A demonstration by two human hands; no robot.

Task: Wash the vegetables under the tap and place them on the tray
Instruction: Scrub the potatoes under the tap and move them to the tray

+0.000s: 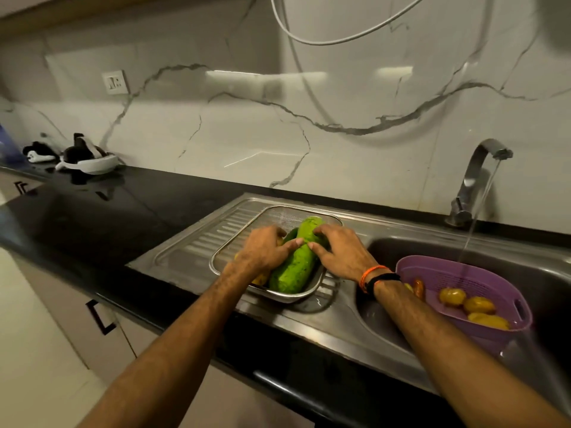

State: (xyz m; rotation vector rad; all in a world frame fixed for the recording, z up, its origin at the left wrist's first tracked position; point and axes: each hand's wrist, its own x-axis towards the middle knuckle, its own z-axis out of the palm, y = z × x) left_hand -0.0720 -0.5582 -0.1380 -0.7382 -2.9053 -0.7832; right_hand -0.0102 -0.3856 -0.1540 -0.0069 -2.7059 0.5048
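Observation:
A long green gourd point(295, 268) lies diagonally in the steel mesh tray point(228, 247) on the sink's drainboard. My left hand point(267, 247) and my right hand point(338, 250) both rest on the gourd's middle, fingers curled over it. A second green vegetable point(290, 233) and something yellow point(260, 278) peek out beneath my left hand. In the sink basin a purple colander point(432, 268) holds several yellow potatoes point(477, 305). The tap point(477, 177) is running, its stream falling into the colander.
Black countertop point(108, 211) stretches to the left of the drainboard point(200, 239). At its far left stand a white bowl-like holder point(89, 160) and small dark items. A marble wall is behind; a white hose point(309, 38) hangs overhead.

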